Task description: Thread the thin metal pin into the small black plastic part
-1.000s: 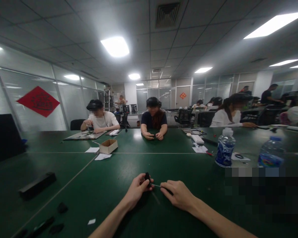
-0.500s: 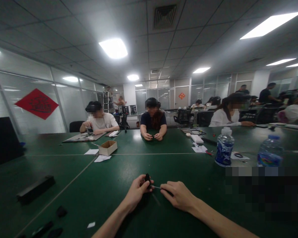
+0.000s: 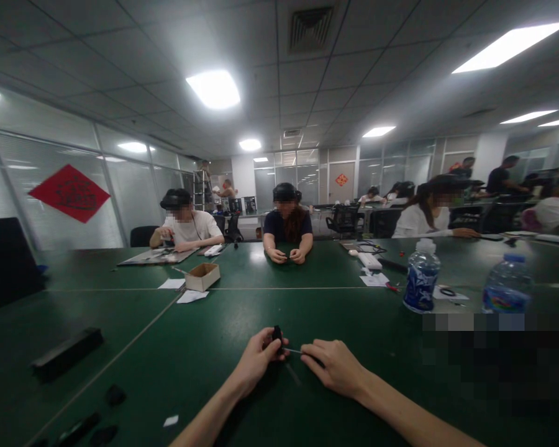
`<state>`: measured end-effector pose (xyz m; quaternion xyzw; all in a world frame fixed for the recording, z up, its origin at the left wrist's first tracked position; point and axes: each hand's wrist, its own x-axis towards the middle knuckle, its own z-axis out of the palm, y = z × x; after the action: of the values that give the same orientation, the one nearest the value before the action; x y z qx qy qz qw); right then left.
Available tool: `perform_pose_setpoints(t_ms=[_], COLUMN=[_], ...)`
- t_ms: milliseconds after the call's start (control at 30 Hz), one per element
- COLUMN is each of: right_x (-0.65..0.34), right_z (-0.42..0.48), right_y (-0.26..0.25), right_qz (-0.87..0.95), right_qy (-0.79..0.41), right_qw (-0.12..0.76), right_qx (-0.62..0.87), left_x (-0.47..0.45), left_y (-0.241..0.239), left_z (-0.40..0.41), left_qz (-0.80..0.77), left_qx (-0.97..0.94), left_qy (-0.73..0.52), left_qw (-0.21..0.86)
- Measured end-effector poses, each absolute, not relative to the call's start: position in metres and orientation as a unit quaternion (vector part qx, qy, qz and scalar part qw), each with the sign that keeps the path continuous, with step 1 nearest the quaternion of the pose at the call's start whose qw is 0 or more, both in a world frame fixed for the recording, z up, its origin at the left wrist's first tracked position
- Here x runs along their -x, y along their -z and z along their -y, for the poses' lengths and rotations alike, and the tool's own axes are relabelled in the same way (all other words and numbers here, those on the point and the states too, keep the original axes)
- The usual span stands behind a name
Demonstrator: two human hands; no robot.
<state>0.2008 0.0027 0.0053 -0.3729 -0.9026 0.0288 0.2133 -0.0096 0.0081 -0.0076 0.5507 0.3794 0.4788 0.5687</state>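
Observation:
Above the green table, my left hand is closed around a small black part, its thumb pressed on the near side. My right hand is closed on a screwdriver, whose handle is hidden in the fingers. The thin metal shaft of the screwdriver points left and reaches the black part. Whether its tip sits in a screw is too small to tell.
Left of my arms lie a long black bar, several small black pieces and a white scrap. Farther off are an open cardboard box, a blue-labelled bottle and a clear bottle. Co-workers sit across the table.
Both hands stay almost where they were, with the screwdriver shaft still at the black part. The whole view has shifted very slightly.

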Motion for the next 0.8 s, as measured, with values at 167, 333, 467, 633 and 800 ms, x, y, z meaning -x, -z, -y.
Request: perform_pose_setpoints(t_ms=[167,333,467,633,800], right_x=[-0.2004,-0.2003,-0.2001,-0.1991,-0.1992], right_z=[-0.0019,-0.0026,-0.0021,-0.0013,-0.0013], right_y=[-0.0058,-0.0049,-0.0057,-0.0058,-0.0063], right_qz=[0.899,0.900,0.898,0.898,0.898], right_qy=[-0.023,-0.012,-0.007,0.005,-0.005], right_qw=[0.209,0.199,0.188,0.182,0.189], right_qx=[0.384,0.389,0.397,0.401,0.398], left_x=[0.0098,0.0094,0.0081,0.0070,0.0067], left_y=[0.0080,0.0049,0.0022,0.0033,0.0029], left_z=[-0.0094,-0.0086,-0.0073,-0.0082,-0.0082], left_qz=[-0.385,-0.389,-0.397,-0.403,-0.407], left_qx=[-0.559,-0.571,-0.576,-0.571,-0.568], left_qy=[-0.473,-0.466,-0.461,-0.466,-0.464], left_qw=[0.561,0.553,0.547,0.543,0.545])
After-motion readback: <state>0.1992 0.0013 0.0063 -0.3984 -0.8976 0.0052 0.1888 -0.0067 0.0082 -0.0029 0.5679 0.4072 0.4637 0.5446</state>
